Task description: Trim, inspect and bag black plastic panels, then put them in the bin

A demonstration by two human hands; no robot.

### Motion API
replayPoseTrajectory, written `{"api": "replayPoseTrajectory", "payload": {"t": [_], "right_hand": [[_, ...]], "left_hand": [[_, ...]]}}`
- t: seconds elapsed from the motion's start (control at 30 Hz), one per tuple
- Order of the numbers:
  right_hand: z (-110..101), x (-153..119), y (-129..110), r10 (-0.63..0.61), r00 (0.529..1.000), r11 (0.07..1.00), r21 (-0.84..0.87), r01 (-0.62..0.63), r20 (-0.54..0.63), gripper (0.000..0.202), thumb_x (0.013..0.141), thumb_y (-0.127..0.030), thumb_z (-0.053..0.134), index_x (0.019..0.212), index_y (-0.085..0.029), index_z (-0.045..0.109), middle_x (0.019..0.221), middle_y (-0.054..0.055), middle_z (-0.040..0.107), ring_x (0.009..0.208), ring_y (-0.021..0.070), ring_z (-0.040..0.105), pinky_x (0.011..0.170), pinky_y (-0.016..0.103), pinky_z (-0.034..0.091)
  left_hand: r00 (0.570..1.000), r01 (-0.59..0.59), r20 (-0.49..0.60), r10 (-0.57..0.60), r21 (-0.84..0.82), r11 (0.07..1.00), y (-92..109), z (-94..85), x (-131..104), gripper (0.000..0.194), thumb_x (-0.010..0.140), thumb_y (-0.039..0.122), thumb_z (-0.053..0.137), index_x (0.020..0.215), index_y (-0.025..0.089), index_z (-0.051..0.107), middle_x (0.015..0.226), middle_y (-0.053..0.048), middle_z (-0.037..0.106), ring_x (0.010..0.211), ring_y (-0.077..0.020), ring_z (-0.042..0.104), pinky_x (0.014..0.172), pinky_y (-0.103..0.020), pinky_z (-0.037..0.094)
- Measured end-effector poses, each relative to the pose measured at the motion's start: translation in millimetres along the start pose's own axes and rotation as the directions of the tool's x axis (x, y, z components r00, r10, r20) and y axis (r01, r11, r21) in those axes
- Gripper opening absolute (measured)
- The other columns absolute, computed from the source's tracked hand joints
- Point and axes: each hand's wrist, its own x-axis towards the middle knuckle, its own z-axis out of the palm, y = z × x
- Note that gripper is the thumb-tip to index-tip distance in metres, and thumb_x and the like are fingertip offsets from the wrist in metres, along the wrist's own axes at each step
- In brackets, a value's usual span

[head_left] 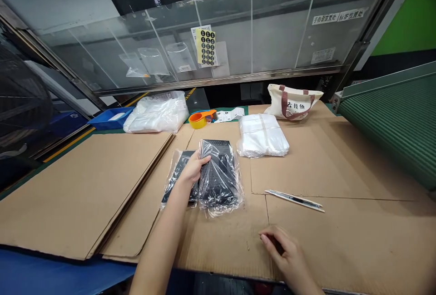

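Observation:
In the middle of the table, my left hand [193, 168] grips the left edge of a black perforated panel in a clear plastic bag [220, 177], its thumb on top. A second bagged black panel [177, 174] lies flat just left of it, partly hidden by my hand and forearm. Near the front edge, my right hand [281, 249] is closed, fingers curled and thumb close to the fingertips. Whatever those fingers may pinch is too small to make out. Beyond it lie slim white tweezers or a similar narrow tool [295, 200].
Large cardboard sheets [81, 186] are stacked at left. At the back are a bundle of clear bags [262, 135], a yellow-orange tape dispenser [200, 118], a plastic-wrapped pile [156, 112], a blue tray [111, 118] and a canvas bag [293, 102]. A green ribbed conveyor [395, 118] borders the right.

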Motion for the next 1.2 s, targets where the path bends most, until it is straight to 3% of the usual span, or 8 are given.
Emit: {"api": "replayPoseTrajectory", "payload": {"t": [0.1,0.23,0.33,0.47,0.63,0.8,0.97,1.2], "right_hand": [[0,0,0,-0.068,0.998,0.997,-0.044,0.068,0.005,0.026,0.094,-0.035,0.049,0.079,-0.022,0.066,0.071,0.002,0.068,0.066,0.0141,0.066,0.061,0.02,0.051],[-1,0,1,-0.096,0.995,0.993,-0.067,0.096,0.009,0.026,0.095,-0.034,0.048,0.08,-0.022,0.065,0.071,0.002,0.068,0.067,0.0142,0.066,0.061,0.02,0.051],[-1,0,1,-0.112,0.994,0.99,-0.083,0.113,0.014,0.025,0.095,-0.032,0.047,0.08,-0.021,0.064,0.07,0.002,0.067,0.065,0.0146,0.065,0.06,0.021,0.05],[-1,1,-1,-0.118,0.993,0.989,-0.085,0.12,0.029,0.024,0.095,-0.031,0.047,0.081,-0.022,0.064,0.071,0.001,0.067,0.066,0.0143,0.065,0.06,0.022,0.05],[-1,0,1,-0.108,0.993,0.99,-0.091,0.112,0.04,0.022,0.095,-0.031,0.048,0.082,-0.022,0.064,0.073,0.001,0.067,0.068,0.014,0.065,0.061,0.022,0.05],[0,-1,2,-0.112,0.993,0.99,-0.084,0.115,0.031,0.022,0.095,-0.03,0.049,0.082,-0.021,0.064,0.072,0.002,0.067,0.068,0.0149,0.066,0.061,0.022,0.051],[1,0,1,-0.103,0.995,0.991,-0.086,0.104,0.017,0.023,0.095,-0.031,0.048,0.082,-0.022,0.065,0.072,0.002,0.068,0.068,0.015,0.066,0.061,0.022,0.051],[1,1,1,-0.113,0.994,0.99,-0.088,0.114,0.013,0.024,0.095,-0.032,0.048,0.081,-0.022,0.065,0.071,0.002,0.068,0.067,0.015,0.066,0.06,0.022,0.051]], "left_hand": [[0.999,0.035,-0.006,-0.035,0.1,0.994,-12,0.2,6,0.041,0.062,0.016,0.072,0.101,0.015,0.059,0.08,-0.004,0.069,0.068,-0.0184,0.066,0.067,-0.032,0.056],[0.995,-0.008,-0.096,0.038,0.295,0.956,-26,3.0,6,0.049,0.07,0.012,0.063,0.118,0.015,0.055,0.107,-0.011,0.069,0.101,-0.0238,0.066,0.092,-0.039,0.051],[0.974,-0.072,-0.152,0.165,0.484,0.872,-31,5.4,1,0.059,0.076,0.008,0.055,0.134,0.014,0.043,0.134,-0.016,0.054,0.126,-0.0259,0.051,0.11,-0.042,0.037],[0.95,-0.143,-0.098,0.295,0.706,0.694,-30,14.7,-13,0.062,0.081,0.008,0.049,0.141,0.011,0.036,0.149,-0.018,0.035,0.141,-0.0272,0.03,0.118,-0.045,0.021],[0.945,-0.208,0.06,0.323,0.869,0.448,-21,38.1,-28,0.046,0.089,0.027,0.051,0.134,0.016,0.05,0.153,-0.017,0.031,0.145,-0.0334,0.018,0.117,-0.056,0.013],[0.984,-0.154,0.145,0.101,0.985,0.084,-24,61.5,-33,0.06,0.087,0.055,0.051,0.14,0.027,0.046,0.158,-0.011,0.025,0.144,-0.043,0.012,0.102,-0.075,0.021],[0.989,-0.077,0.082,0.125,0.996,-0.045,-35,73.0,-36,0.063,0.086,0.044,0.047,0.145,0.024,0.039,0.156,-0.015,0.028,0.139,-0.0433,0.024,0.095,-0.074,0.031],[0.985,-0.009,0.017,0.171,0.999,-0.048,-35,75.5,-40,0.064,0.086,0.041,0.041,0.146,0.019,0.037,0.154,-0.018,0.031,0.136,-0.044,0.028,0.092,-0.073,0.035]]}}
